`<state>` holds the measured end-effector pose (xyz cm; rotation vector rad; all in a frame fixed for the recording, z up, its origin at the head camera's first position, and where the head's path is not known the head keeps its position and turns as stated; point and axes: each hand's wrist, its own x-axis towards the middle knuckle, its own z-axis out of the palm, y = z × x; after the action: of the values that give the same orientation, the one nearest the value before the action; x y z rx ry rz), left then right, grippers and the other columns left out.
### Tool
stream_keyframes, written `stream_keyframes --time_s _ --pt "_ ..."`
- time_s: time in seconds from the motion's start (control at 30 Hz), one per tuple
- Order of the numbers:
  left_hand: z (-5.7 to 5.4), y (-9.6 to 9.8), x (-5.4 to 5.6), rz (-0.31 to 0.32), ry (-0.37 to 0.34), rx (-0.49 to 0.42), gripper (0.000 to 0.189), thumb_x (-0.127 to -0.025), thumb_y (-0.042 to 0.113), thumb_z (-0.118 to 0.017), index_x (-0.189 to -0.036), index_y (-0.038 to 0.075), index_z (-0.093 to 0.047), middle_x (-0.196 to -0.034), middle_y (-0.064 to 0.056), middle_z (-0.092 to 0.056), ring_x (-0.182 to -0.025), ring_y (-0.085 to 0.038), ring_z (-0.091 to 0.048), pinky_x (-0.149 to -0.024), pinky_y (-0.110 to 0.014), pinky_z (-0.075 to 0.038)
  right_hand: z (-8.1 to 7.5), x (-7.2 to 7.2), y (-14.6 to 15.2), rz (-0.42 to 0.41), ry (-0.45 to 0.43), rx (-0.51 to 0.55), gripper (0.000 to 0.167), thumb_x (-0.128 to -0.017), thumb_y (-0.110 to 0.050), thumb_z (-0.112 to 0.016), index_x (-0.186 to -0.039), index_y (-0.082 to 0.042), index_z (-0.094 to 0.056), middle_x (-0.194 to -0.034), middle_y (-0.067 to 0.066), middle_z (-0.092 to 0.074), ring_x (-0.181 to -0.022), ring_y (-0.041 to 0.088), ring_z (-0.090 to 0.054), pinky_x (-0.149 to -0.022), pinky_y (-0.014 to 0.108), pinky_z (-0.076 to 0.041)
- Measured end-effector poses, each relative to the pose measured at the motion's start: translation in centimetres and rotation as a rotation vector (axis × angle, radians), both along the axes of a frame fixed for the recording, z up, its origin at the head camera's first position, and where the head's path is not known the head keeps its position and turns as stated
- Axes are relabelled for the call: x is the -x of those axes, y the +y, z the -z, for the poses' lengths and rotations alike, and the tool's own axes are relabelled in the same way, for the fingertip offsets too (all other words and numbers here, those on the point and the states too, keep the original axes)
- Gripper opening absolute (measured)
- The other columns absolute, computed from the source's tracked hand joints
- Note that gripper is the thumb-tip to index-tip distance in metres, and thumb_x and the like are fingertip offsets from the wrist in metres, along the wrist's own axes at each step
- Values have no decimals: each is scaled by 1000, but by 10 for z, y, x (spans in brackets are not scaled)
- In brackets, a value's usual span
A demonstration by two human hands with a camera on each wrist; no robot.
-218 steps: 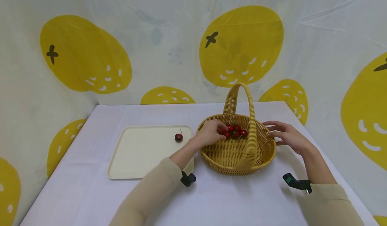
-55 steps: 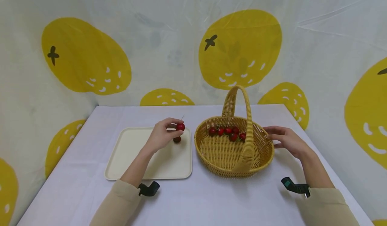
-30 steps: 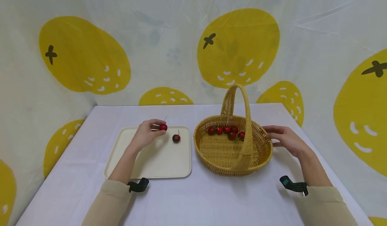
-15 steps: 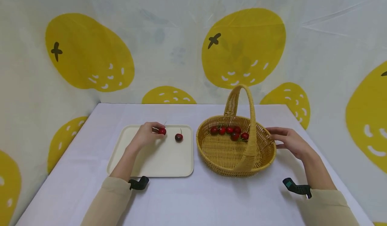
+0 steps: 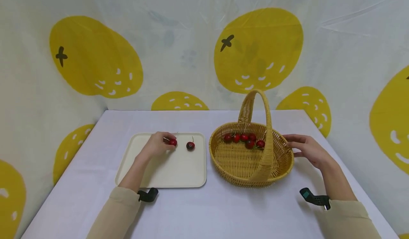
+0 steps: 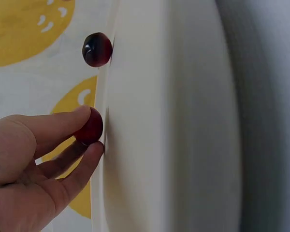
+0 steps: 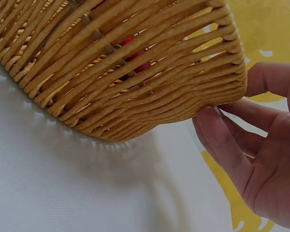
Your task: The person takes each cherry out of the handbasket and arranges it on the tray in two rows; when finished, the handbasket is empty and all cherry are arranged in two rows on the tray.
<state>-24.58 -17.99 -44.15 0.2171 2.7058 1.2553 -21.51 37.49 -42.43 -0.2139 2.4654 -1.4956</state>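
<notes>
Pinching a glossy, round red cherry (image 6: 92, 127), your left hand (image 5: 157, 144) holds it between thumb and fingertips over the far part of the tray (image 5: 164, 178). A thin stem rises above it; you cannot tell from these views whether the fruit touches the surface. A second cherry (image 5: 190, 146), darker and stemmed, sits on the tray just to the right, apart from your fingers. Tray: smooth, cream, rectangular, rounded corners, low raised rim. Its flat surface runs on toward the near edge, in front of the two cherries.

To the right is your basket (image 5: 238, 163): oval, woven, honey-coloured, with sloped walls and a tall arched handle (image 5: 267, 139) crossing it. Six red cherries (image 5: 250, 145) show inside, bunched by the far wall; the woven floor stretches toward you. Your right hand (image 5: 309, 150) grips the basket lightly at its right end, fingers bent about the rim.

Edges: a narrow strip of white cloth (image 5: 220, 210) separates tray and basket; a broader band lies along the near side. Behind, you have a hanging sheet (image 5: 179, 61) printed with yellow fruit.
</notes>
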Motion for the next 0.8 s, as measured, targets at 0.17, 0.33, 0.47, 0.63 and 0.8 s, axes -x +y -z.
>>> stream_keyframes --time_s 0.17,0.33,0.47,0.63,0.8 --pt "3 1 1 1 11 3 34 -85 4 -81 -118 1 -72 -102 -12 -73 -92 -25 -67 -73 -32 -54 2 2 0 3 1 -4 49 -108 -16 -50 -148 12 -42 -146 33 -48 -104 0 -61 -84 36 -59" --pt "6 3 2 20 40 2 34 -84 3 -82 -117 -1 -73 -101 -12 -73 -89 -24 -67 -72 -31 -53 2 2 0 3 -4 -1 50 -108 -16 -51 -148 12 -42 -146 33 -48 -103 1 -61 -83 37 -59" --pt "6 5 1 11 41 1 33 -83 4 -83 -114 1 -74 -98 -9 -73 -88 -23 -66 -71 -30 -52 1 1 0 1 0 5 50 -108 -15 -51 -148 12 -42 -146 33 -48 -103 1 -61 -83 37 -59" --pt "7 7 0 28 24 -11 32 -84 6 -84 -114 1 -74 -97 -7 -73 -88 -23 -66 -72 -31 -53 0 -1 -1 1 6 2 49 -108 -16 -51 -148 12 -42 -146 33 -48 -103 0 -61 -83 37 -59" --pt "7 7 -3 22 12 -22 35 -84 6 -84 -116 3 -73 -100 -7 -72 -91 -23 -65 -74 -32 -53 -2 -2 -1 -6 11 4 49 -108 -16 -51 -147 13 -43 -145 34 -48 -103 0 -61 -83 36 -58"
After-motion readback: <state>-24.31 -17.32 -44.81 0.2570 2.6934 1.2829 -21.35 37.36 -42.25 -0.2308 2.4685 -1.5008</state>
